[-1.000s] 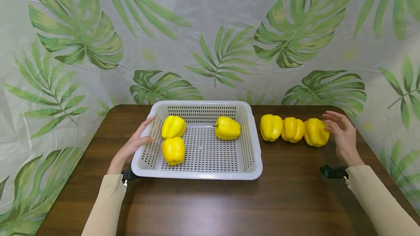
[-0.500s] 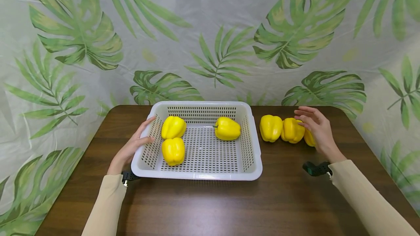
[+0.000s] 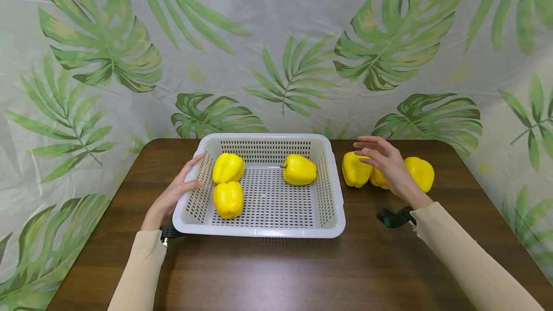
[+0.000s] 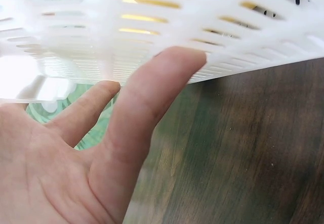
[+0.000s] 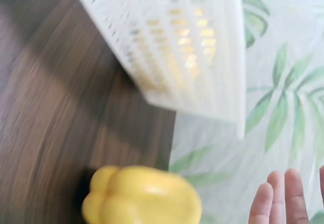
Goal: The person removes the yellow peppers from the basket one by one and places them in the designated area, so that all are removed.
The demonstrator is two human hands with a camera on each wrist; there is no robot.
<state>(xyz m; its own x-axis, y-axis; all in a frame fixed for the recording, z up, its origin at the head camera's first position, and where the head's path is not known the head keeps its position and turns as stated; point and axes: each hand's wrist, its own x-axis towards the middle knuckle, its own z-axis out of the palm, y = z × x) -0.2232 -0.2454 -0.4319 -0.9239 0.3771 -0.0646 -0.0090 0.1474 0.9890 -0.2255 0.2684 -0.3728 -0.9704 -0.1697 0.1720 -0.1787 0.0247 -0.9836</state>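
Note:
A white plastic basket (image 3: 259, 232) with slotted walls holds three yellow bell peppers: two at its left side (image 3: 228, 167) and one at its right (image 3: 300, 170). Against the basket's left outer wall rests my left hand (image 3: 172, 197), its thumb (image 4: 147, 97) extended along the slots in the left wrist view. My right hand (image 3: 390, 168) hovers over a row of three more bell peppers on the table, loosely spread and holding nothing. It partly hides the middle pepper (image 3: 378, 179); the left pepper (image 3: 354, 173) and the right pepper (image 3: 421, 173) show on either side.
The dark wooden table (image 3: 268, 272) carries the basket and the peppers. Behind it hangs a pale cloth (image 3: 294, 18) printed with green leaves. A dark strap with a device (image 3: 394, 217) sits at the right wrist.
My right hand has moved left along the row, from beside the rightmost bell pepper to over the middle one, uncovering the rightmost. The left hand, basket and peppers stay put.

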